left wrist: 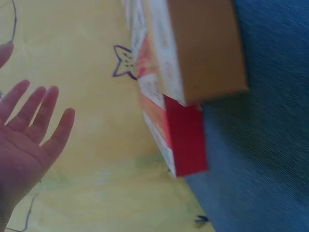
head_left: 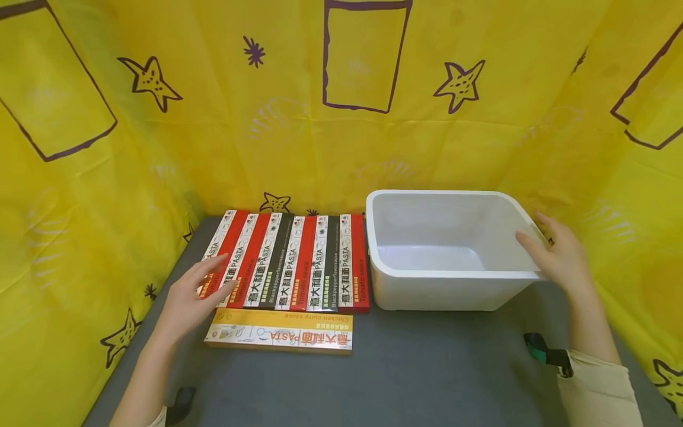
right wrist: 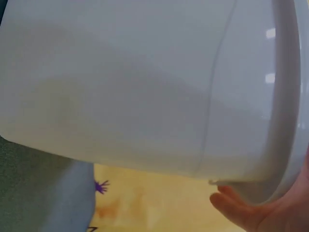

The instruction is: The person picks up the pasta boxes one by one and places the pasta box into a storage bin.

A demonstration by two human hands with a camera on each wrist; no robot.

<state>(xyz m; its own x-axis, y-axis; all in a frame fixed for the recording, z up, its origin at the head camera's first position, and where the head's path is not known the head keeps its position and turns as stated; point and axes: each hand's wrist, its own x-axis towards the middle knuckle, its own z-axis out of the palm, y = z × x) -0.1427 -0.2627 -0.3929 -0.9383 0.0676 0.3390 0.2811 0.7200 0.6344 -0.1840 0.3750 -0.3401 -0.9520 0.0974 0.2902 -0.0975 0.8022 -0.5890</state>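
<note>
My left hand [head_left: 185, 299] hovers over the left end of a row of pasta boxes [head_left: 285, 261], its fingers loosely spread and holding nothing. Red tomato sauce boxes and black pepper ones lie side by side in that row. Crosswise along its near edge is a yellow chicken curry pasta box [head_left: 280, 333]. In the left wrist view, the box ends show beside the relaxed left hand [left wrist: 31, 135]. On the right, my right hand [head_left: 560, 255] grips the right rim of a white plastic bin [head_left: 437, 292], thumb over the inside. The right wrist view shows fingers [right wrist: 231, 209] under the rim's outer edge.
The bin stands upright just right of the row, its inside floor visible. Yellow cloth [head_left: 299, 142] with drawn stars and frames hangs behind and at both sides. The dark grey table [head_left: 405, 373] extends in front of the boxes and bin.
</note>
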